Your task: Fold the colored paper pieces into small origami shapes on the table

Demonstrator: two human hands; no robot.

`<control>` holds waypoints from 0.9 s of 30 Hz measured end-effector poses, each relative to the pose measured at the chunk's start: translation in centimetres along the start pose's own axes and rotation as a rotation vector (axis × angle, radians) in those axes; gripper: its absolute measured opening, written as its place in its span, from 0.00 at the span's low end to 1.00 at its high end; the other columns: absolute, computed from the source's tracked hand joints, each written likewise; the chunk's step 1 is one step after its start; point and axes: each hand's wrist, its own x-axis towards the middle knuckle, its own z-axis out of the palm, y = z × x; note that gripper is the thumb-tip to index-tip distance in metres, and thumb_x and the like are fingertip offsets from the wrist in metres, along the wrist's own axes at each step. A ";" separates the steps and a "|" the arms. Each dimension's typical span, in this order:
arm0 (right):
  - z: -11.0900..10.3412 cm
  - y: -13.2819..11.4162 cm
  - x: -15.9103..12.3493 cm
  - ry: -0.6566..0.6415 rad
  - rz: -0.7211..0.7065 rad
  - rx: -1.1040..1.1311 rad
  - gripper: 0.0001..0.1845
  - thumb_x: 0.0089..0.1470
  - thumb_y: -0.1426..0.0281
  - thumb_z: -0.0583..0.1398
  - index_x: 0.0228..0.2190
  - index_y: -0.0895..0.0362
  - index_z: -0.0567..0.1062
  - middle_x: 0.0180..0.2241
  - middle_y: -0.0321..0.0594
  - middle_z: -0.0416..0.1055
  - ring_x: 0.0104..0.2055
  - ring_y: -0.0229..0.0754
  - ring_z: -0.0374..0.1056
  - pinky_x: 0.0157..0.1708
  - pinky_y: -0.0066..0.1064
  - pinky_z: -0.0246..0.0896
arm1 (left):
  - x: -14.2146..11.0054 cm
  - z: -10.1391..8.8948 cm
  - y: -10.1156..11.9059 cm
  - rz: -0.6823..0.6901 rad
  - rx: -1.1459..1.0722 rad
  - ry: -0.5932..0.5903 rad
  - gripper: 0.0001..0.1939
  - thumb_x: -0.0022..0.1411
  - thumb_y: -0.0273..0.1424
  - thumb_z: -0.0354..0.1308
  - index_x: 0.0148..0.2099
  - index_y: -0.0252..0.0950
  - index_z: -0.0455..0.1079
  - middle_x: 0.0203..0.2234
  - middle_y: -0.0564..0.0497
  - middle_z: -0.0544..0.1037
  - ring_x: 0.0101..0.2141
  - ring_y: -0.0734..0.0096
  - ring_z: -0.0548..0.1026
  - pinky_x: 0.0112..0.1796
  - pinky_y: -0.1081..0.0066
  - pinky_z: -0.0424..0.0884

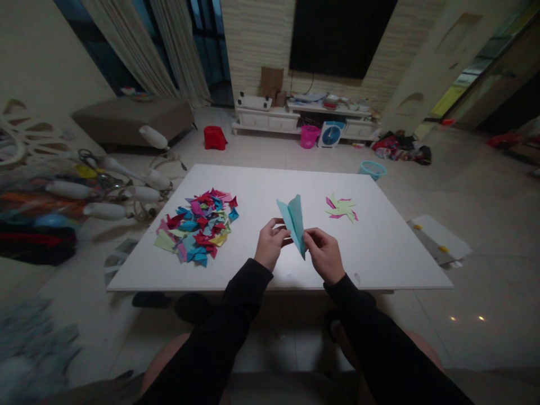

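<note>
A light blue sheet folded into a paper plane (294, 220) is held up above the white table (265, 185), its narrow tip pointing down toward me. My right hand (324, 253) pinches it near that tip, thumb and index finger pressed together. On the other side, my left hand (271, 243) has bent fingers against its left edge; some fingertips are hidden by the paper. Left of my hands lies a pile of folded colored paper pieces (200, 225) in red, blue, pink and yellow. To the right, a pinwheel-shaped paper star (341, 207) in light green and pink rests flat.
Beyond the table stand a red stool (215, 138), a pink bucket (309, 136) and a box fan (331, 134). A light blue basket (373, 169) is by the far right corner. Lamp arms with white shades (105, 211) crowd the left side.
</note>
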 end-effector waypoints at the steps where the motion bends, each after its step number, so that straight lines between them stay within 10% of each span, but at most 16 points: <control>1: 0.0 0.1 0.0 0.009 0.005 0.005 0.14 0.58 0.58 0.62 0.30 0.57 0.77 0.24 0.37 0.73 0.25 0.38 0.68 0.27 0.30 0.64 | 0.0 0.0 0.0 -0.001 -0.003 0.002 0.16 0.46 0.27 0.63 0.40 0.33 0.67 0.27 0.50 0.79 0.29 0.67 0.79 0.40 0.60 0.77; 27: 0.0 -0.1 0.1 0.049 0.017 0.098 0.11 0.57 0.60 0.62 0.32 0.56 0.77 0.28 0.37 0.73 0.28 0.38 0.69 0.26 0.30 0.62 | -0.1 0.0 0.0 -0.003 0.050 0.034 0.24 0.45 0.23 0.65 0.46 0.34 0.64 0.27 0.48 0.82 0.32 0.61 0.82 0.42 0.57 0.78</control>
